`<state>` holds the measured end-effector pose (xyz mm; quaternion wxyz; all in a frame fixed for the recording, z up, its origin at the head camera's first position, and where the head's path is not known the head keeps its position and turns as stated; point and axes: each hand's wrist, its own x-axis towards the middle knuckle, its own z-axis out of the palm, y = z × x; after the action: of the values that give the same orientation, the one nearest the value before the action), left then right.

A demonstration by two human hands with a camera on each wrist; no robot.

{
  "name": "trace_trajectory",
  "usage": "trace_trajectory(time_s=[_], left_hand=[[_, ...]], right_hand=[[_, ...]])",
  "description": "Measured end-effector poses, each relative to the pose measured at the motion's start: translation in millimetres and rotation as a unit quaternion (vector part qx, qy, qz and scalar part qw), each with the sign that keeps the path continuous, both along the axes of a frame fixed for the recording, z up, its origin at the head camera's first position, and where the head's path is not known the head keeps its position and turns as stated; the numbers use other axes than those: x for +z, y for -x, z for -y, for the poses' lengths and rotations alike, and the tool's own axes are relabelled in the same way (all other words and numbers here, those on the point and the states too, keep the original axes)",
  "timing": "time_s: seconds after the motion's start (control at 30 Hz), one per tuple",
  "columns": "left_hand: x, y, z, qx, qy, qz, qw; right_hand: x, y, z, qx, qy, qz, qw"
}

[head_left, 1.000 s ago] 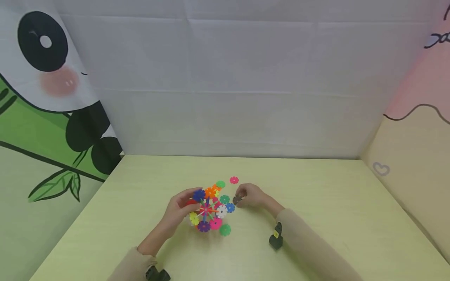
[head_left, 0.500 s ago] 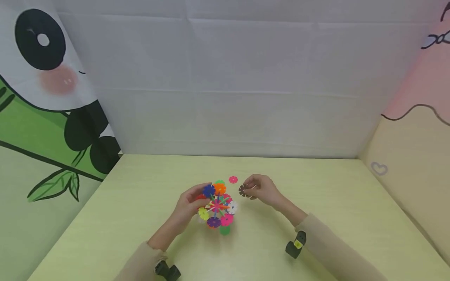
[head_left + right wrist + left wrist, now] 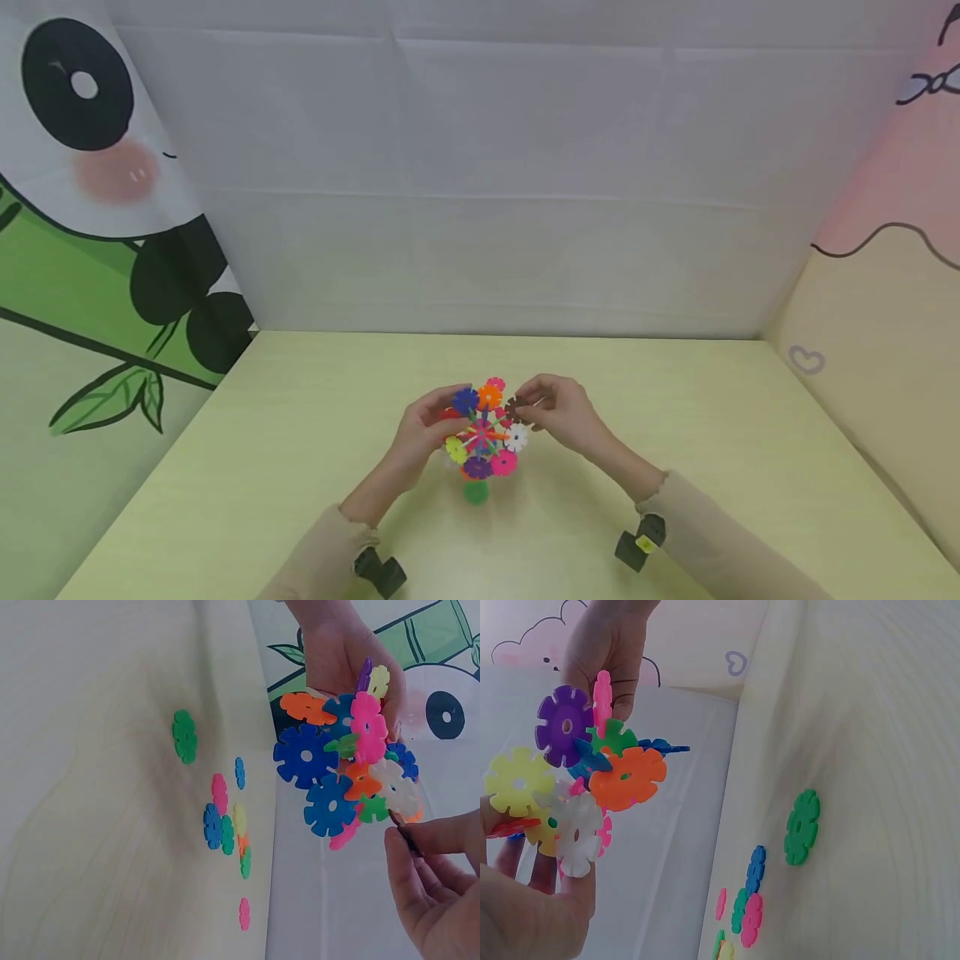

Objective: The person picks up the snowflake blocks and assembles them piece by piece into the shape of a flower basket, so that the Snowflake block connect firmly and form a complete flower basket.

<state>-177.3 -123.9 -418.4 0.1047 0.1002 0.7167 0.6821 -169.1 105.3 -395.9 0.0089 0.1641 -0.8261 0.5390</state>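
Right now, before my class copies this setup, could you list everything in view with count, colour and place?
Model: 1, many-coloured discs, overlapping too much to count; above the table
Brown disc: 1, brown, beside the model
Loose discs: at least nine; three green, two pink, two blue, one yellow, one orange; on the table
Table: 1, pale yellow, under the hands
Backdrop: 1, whitish, behind the table
Cartoon panels: 2, multicoloured, left and right
Wrist cameras: 2, black, one per wrist
Sleeves: 2, beige, on the arms
Left hand: 1, gripping the model
Right hand: 1, pinching the brown disc
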Motion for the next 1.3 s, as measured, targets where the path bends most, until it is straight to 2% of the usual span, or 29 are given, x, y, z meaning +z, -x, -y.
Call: trace_trajectory(time_s=[0.33,0.43,0.5,0.6,0.7,0.77,0.9,1.0,1.1,1.3], left_hand=[[-4.6,1.2,-7.3,0.002,-0.006,-0.018,0.9998],[-5.7,-0.6,-11.5,0.014,-0.006,-0.033,0.9994],[-6.7,-3.2,-15.0,0.024,0.010,-0.058,0.9980],[-7.9,-7.7,-19.4,0.032,0.073,-0.101,0.9917],[-9.1,-9.9,-20.4,0.017,0.151,-0.133,0.9795],[-9.3,-10.8,-18.6,-0.006,0.188,-0.144,0.9716],[-8.0,-12.7,-10.4,-0.073,0.212,-0.180,0.9579],[-7.7,-13.8,-5.5,-0.107,0.201,-0.194,0.9542],[-8.5,-14.8,-4.6,-0.106,0.188,-0.206,0.9546],[-9.5,-18.6,-7.4,-0.076,0.170,-0.225,0.9565]], right_hand=[[-7.6,4.0,0,0.006,-0.022,-0.001,0.9997],[-10.8,3.8,2,0.004,-0.019,-0.015,0.9997],[-12.1,2.3,4,-0.004,-0.011,-0.021,0.9997],[-13.7,-0.8,7,-0.018,0.007,-0.035,0.9992],[-15.2,-3.9,10,-0.032,0.019,-0.051,0.9980],[-16.4,-5.5,12,-0.041,0.024,-0.060,0.9971],[-17.8,-9.0,14,-0.061,0.021,-0.064,0.9958],[-17.7,-11.8,15,-0.068,0.023,-0.062,0.9955],[-17.0,-14.1,16,-0.068,0.030,-0.062,0.9953],[-17.4,-17.7,18,-0.083,0.052,-0.066,0.9930]])
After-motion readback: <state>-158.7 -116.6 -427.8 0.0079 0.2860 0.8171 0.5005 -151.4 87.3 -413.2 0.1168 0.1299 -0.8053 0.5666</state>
